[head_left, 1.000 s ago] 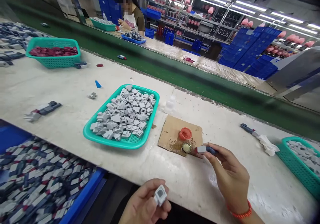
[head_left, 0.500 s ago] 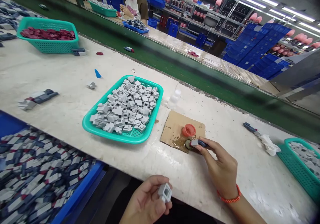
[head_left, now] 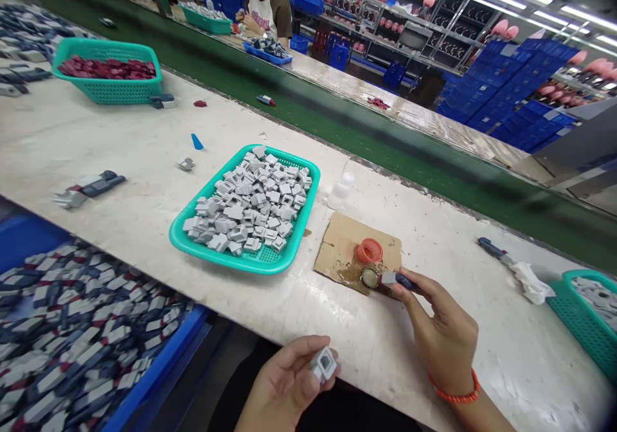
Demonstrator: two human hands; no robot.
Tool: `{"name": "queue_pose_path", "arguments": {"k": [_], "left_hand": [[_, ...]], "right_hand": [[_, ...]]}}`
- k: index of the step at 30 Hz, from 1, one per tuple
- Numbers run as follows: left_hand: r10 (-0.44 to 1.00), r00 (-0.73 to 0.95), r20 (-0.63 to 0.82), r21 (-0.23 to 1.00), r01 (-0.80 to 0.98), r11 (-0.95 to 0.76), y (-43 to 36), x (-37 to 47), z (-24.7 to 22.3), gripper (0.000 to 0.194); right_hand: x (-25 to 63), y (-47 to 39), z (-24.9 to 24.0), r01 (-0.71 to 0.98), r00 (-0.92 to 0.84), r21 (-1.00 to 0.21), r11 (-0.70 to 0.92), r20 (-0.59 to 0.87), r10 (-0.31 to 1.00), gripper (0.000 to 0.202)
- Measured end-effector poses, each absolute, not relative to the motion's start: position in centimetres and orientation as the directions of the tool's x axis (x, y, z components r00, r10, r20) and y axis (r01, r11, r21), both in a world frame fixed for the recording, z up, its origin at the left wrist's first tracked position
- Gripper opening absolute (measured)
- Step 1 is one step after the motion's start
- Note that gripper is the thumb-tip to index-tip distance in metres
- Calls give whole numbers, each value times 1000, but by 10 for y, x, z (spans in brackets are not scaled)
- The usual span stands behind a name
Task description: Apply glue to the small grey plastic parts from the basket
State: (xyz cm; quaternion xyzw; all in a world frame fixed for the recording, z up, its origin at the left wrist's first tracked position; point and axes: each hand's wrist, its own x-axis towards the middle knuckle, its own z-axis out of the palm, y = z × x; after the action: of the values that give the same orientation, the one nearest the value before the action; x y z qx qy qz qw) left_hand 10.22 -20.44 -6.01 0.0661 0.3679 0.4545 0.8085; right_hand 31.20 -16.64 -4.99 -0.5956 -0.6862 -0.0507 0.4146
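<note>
The right hand (head_left: 446, 332) has drawn its dark stick (head_left: 399, 281) back off the little glue cap (head_left: 370, 278) — tip dipped, it seems — while the left hand (head_left: 289, 384) stays pinched on a grey block (head_left: 324, 363) (both grips closed).

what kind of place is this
Most likely a factory assembly line: a long green conveyor belt runs between worktables, baskets hold heaps of identical grey parts, and stacked blue crates fill the back.
</note>
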Motion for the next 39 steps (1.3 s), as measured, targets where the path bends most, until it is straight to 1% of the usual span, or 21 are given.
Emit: {"name": "queue_pose_path", "arguments": {"k": [4, 5, 6, 7, 9, 11, 13, 16, 17, 19, 22, 24, 27, 29, 31, 33, 35, 39], "left_hand": [[780, 279, -560, 488, -651, 582, -209, 106, -66, 37], [785, 265, -560, 497, -650, 574, -210, 108, -67, 36], [790, 249, -560, 508, -651, 564, -211, 109, -68, 35], [796, 231, -559, 522, -648, 554, -211, 111, -69, 35], [805, 196, -559, 550, -639, 538, -212, 113, -69, 36], [810, 169, -561, 566, -636, 525, -212, 116, -68, 36], [809, 155, -567, 562, -645, 518, -212, 117, -67, 35], [803, 156, -575, 546, -659, 518, -212, 119, -65, 36], [803, 158, -575, 543, -660, 519, -213, 120, -64, 36], [803, 166, -572, 541, -659, 522, -213, 120, -64, 35], [805, 175, -568, 544, -655, 525, -214, 120, -64, 35], [804, 177, -568, 541, -656, 526, -214, 120, -65, 36], [808, 158, -567, 552, -656, 515, -215, 122, -64, 36], [807, 126, -577, 568, -649, 507, -215, 124, -63, 36], [799, 75, -597, 577, -652, 492, -215, 126, -61, 34], [789, 24, -614, 585, -658, 474, -214, 128, -58, 34], [789, 2, -614, 598, -651, 467, -213, 130, -57, 34], [798, 32, -602, 610, -627, 485, -212, 129, -57, 32]], "right_hand": [[313, -172, -51, 861, 81, -438, 259, 620, 781, 16], [311, -176, -51, 849, 114, -470, 241, 608, 785, 16], [309, -180, -50, 822, 172, -527, 214, 589, 790, 18], [305, -186, -50, 777, 248, -605, 176, 551, 797, 19], [294, -198, -50, 627, 388, -773, 95, 416, 822, 21], [280, -209, -51, 457, 441, -888, 49, 274, 855, 21], [265, -217, -54, 307, 489, -951, 31, 185, 853, 20], [247, -225, -61, 91, 616, -996, 16, 68, 785, 23], [243, -227, -63, 39, 640, -999, 9, 32, 767, 24], [237, -229, -65, -9, 647, -1000, -6, -10, 763, 25], [232, -231, -65, -18, 631, -999, -42, -44, 774, 23], [230, -232, -63, -4, 614, -999, -34, -29, 789, 21], [232, -231, -60, 80, 548, -997, 13, 55, 835, 17], [236, -231, -60, 154, 482, -988, 16, 89, 872, 16], [241, -232, -62, 219, 444, -975, -25, 77, 893, 17], [244, -233, -66, 250, 434, -967, -56, 60, 899, 16], [246, -232, -70, 258, 417, -966, -33, 80, 905, 14], [246, -230, -72, 314, 340, -947, 63, 174, 924, 10]]}}
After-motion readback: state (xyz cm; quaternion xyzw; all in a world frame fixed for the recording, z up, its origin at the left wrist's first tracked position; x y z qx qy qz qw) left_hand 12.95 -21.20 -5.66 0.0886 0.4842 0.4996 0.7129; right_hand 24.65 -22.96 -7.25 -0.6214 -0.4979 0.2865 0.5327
